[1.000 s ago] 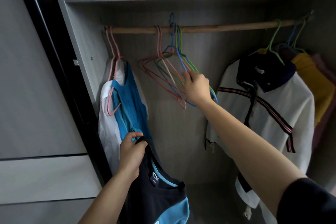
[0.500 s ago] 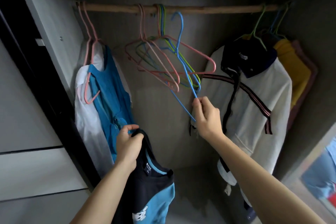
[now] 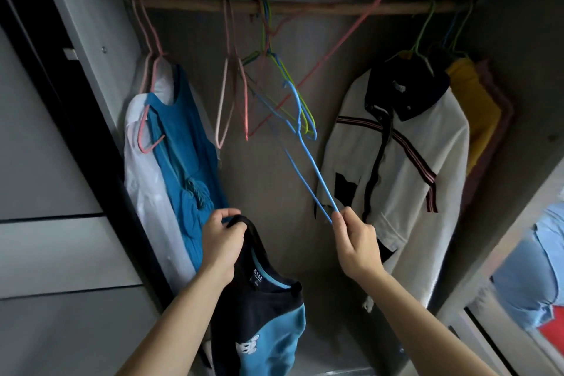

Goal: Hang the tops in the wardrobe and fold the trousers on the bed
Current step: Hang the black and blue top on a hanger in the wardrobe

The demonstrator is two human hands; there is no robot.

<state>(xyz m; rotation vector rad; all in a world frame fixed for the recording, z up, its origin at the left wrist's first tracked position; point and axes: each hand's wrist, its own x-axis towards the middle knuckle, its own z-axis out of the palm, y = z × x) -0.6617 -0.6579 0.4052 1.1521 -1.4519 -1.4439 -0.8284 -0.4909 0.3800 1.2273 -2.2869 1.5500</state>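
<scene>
blue hanger (image 3: 317, 174): hook blurred among tangled hangers (image 3: 265, 49); black top (image 3: 259, 308) cropped.

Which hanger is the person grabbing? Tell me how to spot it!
Find the wooden rail across the wardrobe, then the bunch of empty hangers at its middle. The blue hanger slants down from that bunch to the right hand, which pinches its tip; it alone reaches below the others.
</scene>
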